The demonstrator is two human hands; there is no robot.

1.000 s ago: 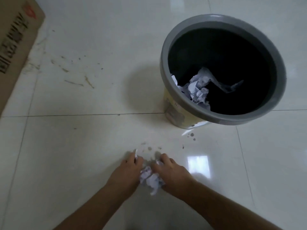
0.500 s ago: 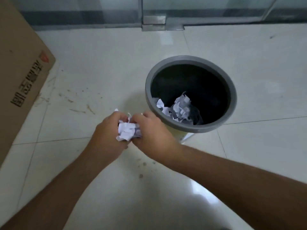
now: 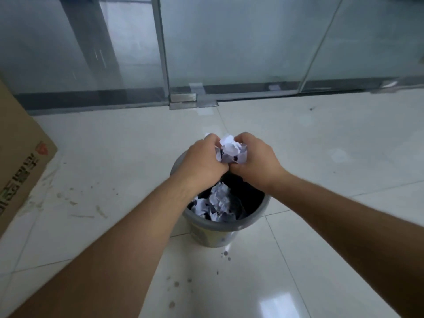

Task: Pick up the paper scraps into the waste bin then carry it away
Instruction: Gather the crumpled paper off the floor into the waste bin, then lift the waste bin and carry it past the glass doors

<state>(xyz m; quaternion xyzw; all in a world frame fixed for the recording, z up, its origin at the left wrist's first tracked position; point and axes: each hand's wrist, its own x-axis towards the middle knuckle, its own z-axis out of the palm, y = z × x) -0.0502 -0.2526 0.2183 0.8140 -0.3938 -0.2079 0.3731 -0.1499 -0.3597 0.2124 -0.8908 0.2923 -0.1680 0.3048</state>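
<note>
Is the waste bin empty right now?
No, crumpled paper scraps already lie inside the waste bin, below both hands.

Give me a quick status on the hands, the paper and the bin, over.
Left hand and right hand shut together on a paper wad, above the waste bin. Scraps in bin already. Nothing in the way.

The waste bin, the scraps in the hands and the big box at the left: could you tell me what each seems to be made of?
Waste bin: probably plastic, matte grey, with a smooth moulded rim. Paper scraps: thin white paper, crumpled into sharp creases, some with dark print. Box: brown corrugated cardboard by its look, dull surface with printed marks; no cut edge shows to confirm it.
</note>
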